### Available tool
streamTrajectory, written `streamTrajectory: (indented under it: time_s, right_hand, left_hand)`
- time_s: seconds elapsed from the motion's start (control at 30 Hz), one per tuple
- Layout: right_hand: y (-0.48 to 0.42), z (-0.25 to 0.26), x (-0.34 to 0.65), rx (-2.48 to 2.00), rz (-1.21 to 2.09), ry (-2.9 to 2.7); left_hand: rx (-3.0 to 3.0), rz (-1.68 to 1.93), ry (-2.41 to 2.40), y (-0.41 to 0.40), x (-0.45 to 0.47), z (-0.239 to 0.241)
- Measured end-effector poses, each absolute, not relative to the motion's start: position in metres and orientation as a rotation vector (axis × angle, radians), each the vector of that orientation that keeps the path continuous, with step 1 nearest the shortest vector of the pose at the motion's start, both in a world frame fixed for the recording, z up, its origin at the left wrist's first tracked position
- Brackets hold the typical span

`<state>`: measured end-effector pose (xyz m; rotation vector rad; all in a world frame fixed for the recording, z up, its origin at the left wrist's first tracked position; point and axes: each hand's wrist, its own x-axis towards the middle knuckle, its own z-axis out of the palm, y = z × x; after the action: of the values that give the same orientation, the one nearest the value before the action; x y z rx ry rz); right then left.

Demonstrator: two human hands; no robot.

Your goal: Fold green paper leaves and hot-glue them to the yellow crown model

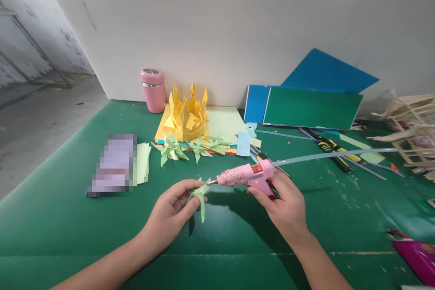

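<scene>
Between the thumb and fingers of my left hand point(176, 206) is a light green folded paper flower point(199, 194), its thin petals pointing several ways. My right hand point(287, 199) grips a pink glue gun point(244, 174) by its handle. The metal nozzle points left and meets or nearly meets the flower's upper edge; I cannot tell if it touches. A long translucent glue stick point(326, 156) runs out of the gun's back end to the right. Behind my hands lie several more green paper flowers point(172, 148), beside a yellow folded paper crown-like piece point(186, 120).
A pink thermos point(153, 90) stands at the back left. A blurred-out flat object point(113, 163) lies beside green paper slips point(142, 163). Green and blue boards point(312, 108) lean on the wall. Cutters and pliers point(331, 152) lie right, near wooden stick frames point(416, 131) and a magenta object point(416, 258).
</scene>
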<state>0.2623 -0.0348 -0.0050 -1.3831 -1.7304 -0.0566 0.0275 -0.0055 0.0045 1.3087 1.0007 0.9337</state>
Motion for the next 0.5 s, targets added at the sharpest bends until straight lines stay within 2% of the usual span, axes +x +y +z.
streamTrajectory:
  time_s: [0.37,0.5]
  right_hand:
    - [-0.0325,-0.0058,0.2668,-1.426,-0.234,-1.718]
    - [-0.0287,-0.0092,0.2713,-1.675,-0.043,-1.569]
  left_hand:
    - [1.436,1.017,0.949,-0.004,0.0239,-0.0035]
    - [1.372,1.008,0.983,-0.0045,0.0251,0.0005]
